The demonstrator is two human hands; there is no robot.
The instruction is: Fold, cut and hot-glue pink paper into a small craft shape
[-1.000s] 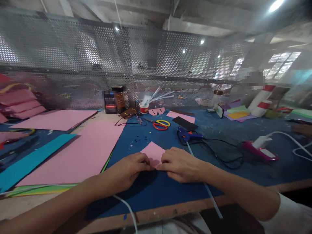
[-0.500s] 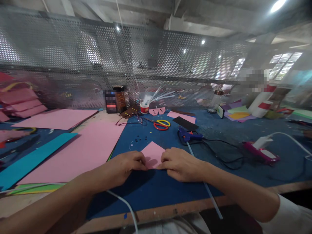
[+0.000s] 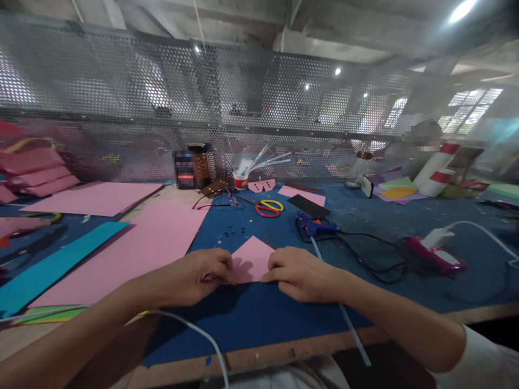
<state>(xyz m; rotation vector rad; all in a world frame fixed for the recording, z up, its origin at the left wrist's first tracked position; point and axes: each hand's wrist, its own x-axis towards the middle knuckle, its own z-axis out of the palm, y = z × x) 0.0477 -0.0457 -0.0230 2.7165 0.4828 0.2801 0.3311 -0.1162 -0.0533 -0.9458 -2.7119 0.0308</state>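
Pink paper piece (image 3: 252,259), near edge pinched between left hand (image 3: 203,274) and right hand (image 3: 302,272)

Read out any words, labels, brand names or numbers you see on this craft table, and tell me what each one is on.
No text here can be read.
Dark container at the back: its label is blurred out.
Brown jar beside it: no print can be made out.
Red and white cup: too small to read.
Pink paper piece held by the left hand and right hand: blank.
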